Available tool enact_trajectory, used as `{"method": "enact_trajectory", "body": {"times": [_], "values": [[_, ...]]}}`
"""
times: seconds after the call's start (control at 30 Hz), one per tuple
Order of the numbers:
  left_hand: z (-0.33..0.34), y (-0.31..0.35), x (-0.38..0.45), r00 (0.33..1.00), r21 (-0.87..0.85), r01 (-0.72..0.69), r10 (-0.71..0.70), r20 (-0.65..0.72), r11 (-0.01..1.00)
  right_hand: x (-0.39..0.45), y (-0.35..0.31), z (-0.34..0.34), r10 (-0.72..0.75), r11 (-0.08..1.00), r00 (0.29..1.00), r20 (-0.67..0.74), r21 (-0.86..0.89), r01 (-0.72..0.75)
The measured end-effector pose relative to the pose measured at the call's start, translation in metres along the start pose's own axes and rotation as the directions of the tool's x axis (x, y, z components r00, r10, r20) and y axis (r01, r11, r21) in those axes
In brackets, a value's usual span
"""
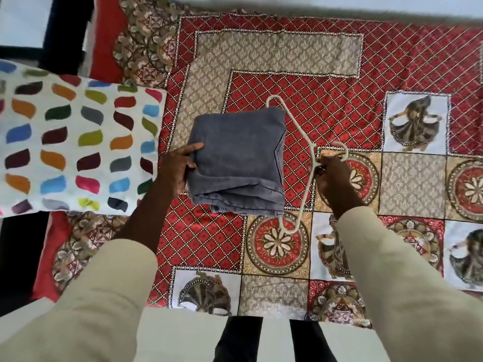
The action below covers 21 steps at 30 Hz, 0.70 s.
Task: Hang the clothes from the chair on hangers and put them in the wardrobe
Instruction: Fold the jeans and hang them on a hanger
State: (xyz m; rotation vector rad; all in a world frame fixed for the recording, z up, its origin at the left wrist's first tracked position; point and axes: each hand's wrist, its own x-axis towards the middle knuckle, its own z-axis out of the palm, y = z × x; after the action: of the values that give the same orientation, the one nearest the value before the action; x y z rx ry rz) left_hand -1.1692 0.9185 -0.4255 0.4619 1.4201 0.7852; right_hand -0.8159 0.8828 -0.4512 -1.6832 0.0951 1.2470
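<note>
Your cream sleeves [407, 270] lowest, your left hand [175, 170] grips folded blue jeans [235, 163] at 9 o'clock, your right hand [333, 178] pinches the white hanger [296, 131] neck at 3 o'clock, patterned bedspread [326, 61] underneath.

Long beige sleeves [407, 270], dark trousers [235, 340].

Folded jeans [236, 160] over a hanger [296, 163] above the bedspread [339, 61], left hand [177, 165] at their left edge, right hand [333, 178] at the hanger's neck, pillow [78, 139] far left.
</note>
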Motion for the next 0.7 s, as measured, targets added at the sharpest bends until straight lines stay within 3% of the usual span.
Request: {"method": "enact_trajectory", "body": {"times": [0.07, 0.17, 0.3, 0.4, 0.47, 0.53, 0.57, 0.63, 0.7], "values": [[-0.006, -0.004, 0.008, 0.999, 0.072, -0.023, 0.024, -0.023, 0.997, -0.002, 0.006, 0.003, 0.015, 0.999, 0.999, -0.04, 0.048, -0.013], [-0.017, -0.037, 0.019, 0.99, 0.315, 0.013, 0.031, -0.135, 0.949, -0.007, 0.017, 0.011, 0.021, 1.0, 0.999, -0.037, 0.014, -0.021], [-0.008, -0.062, 0.023, 0.94, 0.497, -0.038, 0.199, -0.276, 0.867, -0.014, 0.019, 0.019, -0.125, 0.992, 0.992, 0.011, -0.014, 0.126], [-0.002, -0.077, 0.016, 0.904, 0.679, -0.194, 0.397, -0.156, 0.708, -0.036, 0.035, 0.018, -0.035, 0.998, 0.982, 0.188, -0.044, 0.044], [-0.001, -0.083, 0.013, 0.886, 0.814, -0.249, 0.462, -0.027, 0.524, -0.045, 0.036, 0.02, -0.059, 0.991, 0.983, 0.171, -0.107, 0.078], [0.002, -0.084, 0.015, 0.886, 0.877, -0.24, 0.463, 0.022, 0.416, -0.047, 0.03, 0.021, -0.167, 0.97, 0.982, 0.091, -0.162, 0.18], [0.005, -0.082, 0.015, 0.899, 0.882, -0.217, 0.437, 0.014, 0.419, -0.05, 0.026, 0.023, -0.217, 0.955, 0.973, 0.076, -0.19, 0.228], [0.009, -0.083, 0.015, 0.916, 0.898, -0.155, 0.4, -0.025, 0.411, -0.058, 0.018, 0.029, -0.297, 0.925, 0.95, 0.101, -0.217, 0.312], [0.009, -0.089, 0.013, 0.926, 0.953, -0.086, 0.376, -0.03, 0.289, -0.072, 0.008, 0.04, -0.366, 0.876, 0.914, 0.175, -0.267, 0.402]]}}
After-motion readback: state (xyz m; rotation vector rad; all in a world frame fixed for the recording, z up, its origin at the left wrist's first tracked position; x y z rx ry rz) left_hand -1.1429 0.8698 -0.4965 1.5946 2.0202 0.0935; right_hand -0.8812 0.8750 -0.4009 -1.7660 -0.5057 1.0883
